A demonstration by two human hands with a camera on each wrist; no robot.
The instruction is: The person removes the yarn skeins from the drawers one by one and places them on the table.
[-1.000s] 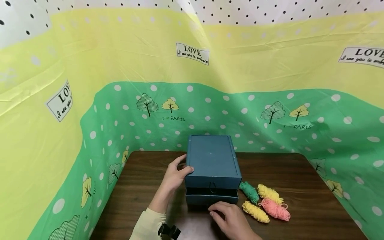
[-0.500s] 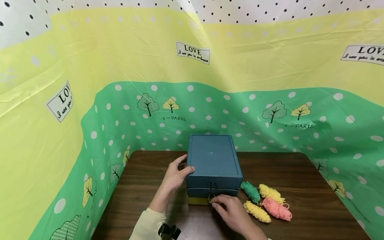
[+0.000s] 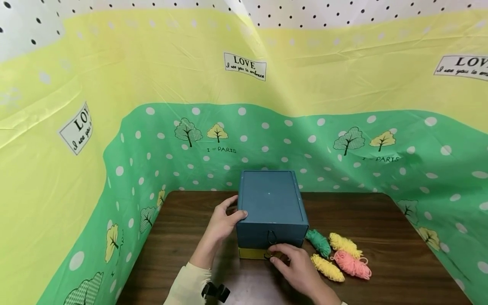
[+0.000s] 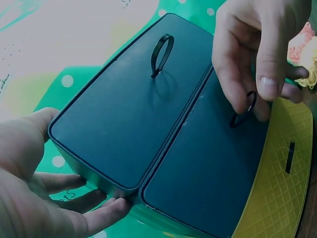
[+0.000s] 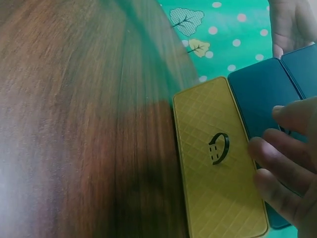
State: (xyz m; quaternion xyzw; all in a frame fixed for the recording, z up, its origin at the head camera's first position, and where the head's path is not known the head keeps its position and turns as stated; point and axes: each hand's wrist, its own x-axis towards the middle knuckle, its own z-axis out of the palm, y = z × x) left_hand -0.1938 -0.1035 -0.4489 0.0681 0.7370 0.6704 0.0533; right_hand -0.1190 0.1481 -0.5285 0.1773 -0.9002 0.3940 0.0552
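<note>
The backdrop cloth (image 3: 343,84) carries white labels (image 3: 245,67) reading "LOVE" in capitals, with a smaller script line beneath that appears to say "I see you to embrace". Under its printed trees (image 3: 217,132) stands "I PARIS".

My head camera looks forward and down over the table (image 3: 381,237); both wrist cameras sit close, facing the drawer box (image 3: 271,207) fronts, which all three views share.
</note>
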